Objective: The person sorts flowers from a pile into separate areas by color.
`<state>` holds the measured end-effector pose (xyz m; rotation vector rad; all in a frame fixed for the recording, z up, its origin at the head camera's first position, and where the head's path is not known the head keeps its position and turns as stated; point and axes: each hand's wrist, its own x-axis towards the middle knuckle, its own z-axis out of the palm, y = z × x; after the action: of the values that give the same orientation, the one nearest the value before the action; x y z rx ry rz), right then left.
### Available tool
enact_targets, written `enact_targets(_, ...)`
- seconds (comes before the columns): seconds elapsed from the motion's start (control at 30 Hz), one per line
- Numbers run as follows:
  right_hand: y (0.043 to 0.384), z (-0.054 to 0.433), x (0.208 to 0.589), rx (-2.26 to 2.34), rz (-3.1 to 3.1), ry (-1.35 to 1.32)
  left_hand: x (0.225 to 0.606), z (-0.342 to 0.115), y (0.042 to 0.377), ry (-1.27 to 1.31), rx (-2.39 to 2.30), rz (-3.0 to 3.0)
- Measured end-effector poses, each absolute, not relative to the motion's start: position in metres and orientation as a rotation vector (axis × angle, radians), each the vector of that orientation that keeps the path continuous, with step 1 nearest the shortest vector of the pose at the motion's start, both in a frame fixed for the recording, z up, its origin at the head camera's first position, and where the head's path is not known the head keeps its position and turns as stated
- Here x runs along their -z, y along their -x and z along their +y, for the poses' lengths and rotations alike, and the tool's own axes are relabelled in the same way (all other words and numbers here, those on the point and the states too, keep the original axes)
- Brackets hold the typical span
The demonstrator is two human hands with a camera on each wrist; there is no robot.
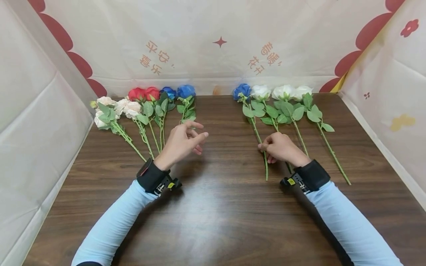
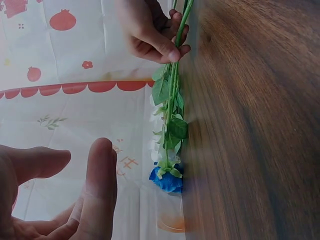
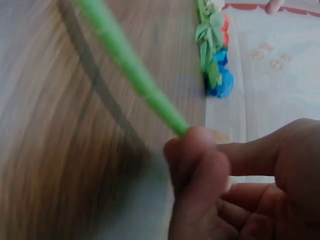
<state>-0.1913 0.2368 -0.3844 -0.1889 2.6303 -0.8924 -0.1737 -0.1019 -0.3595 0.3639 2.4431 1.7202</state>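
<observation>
The worktop is nearest in my head view. Just above it, the blue rose's green stem end points nearward; its long axis runs away, leaning slightly left, to leaves and a ruffled bloom. I have the right hand pinching that stem, the left hand loosely spread, gripping nothing. Beyond, the backdrop carries mirrored orange Chinese characters.
</observation>
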Motion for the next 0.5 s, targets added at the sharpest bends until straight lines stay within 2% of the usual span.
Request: enact_targets(0.5,0.1850,0.2451,0.3895,0.757,2.794,0.180,0.3601,-0.1024,0.1719,-0.366,-1.697,2.421)
